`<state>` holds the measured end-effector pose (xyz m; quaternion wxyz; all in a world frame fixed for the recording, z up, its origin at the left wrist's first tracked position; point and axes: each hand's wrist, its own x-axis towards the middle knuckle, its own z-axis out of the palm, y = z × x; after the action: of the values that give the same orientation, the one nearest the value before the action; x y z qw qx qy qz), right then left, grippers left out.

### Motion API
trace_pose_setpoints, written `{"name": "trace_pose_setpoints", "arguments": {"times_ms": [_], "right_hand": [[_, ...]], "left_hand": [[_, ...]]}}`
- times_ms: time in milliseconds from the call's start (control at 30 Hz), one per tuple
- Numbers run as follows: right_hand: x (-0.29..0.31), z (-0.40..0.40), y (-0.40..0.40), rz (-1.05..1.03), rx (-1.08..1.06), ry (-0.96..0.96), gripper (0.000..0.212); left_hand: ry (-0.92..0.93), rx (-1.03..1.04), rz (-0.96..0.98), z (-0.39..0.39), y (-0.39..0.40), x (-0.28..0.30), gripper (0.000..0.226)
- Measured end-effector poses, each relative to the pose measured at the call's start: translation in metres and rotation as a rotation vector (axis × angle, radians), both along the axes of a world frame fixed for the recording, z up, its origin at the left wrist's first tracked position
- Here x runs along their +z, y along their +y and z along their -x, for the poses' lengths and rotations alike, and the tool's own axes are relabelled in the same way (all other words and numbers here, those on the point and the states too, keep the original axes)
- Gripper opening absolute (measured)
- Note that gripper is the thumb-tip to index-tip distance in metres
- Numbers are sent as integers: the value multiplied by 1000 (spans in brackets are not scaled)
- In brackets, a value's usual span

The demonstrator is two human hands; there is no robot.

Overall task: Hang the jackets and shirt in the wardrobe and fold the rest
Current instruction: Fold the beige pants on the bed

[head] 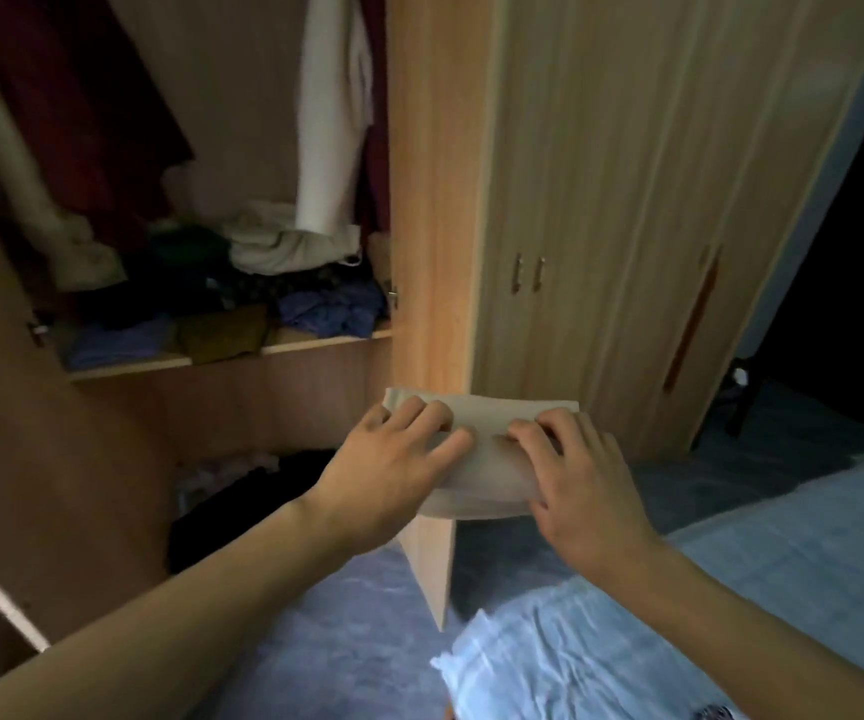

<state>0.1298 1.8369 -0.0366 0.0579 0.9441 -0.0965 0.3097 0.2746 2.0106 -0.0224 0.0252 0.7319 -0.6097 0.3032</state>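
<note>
Already a small, folded beige cloth bundle is held in mid-air before the edge of the open pale wooden wardrobe, gripped at its left end by the left hand and at its right end by the right hand, the fingers of both curled over its top. Inside the wardrobe, a white garment and a dark red garment are seen hanging, so the hanging part is judged at least partly done. The wooden shelf below is loaded with crumpled blue, green and cream clothes, and a dark heap lies lower down; folding is judged largely unfinished. A light blue bedsheet is seen at the right.
</note>
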Motion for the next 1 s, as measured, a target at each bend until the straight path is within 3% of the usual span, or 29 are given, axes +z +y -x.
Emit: {"name": "trace_pose_setpoints", "arguments": {"times_ms": [500,800,933,1000], "right_hand": [[12,-241,153,20,338,61,72],[-2,-379,131,13,459,30,71],[-6,-448,100,-31,505,15,71],[-4,-479,83,-17,517,13,74]], "left_hand": [[54,267,108,-191,188,-9,52],[-19,375,22,-300,178,-19,60],[-91,368,65,-362,152,-11,40],[-115,358,59,-393,136,-6,43]]}}
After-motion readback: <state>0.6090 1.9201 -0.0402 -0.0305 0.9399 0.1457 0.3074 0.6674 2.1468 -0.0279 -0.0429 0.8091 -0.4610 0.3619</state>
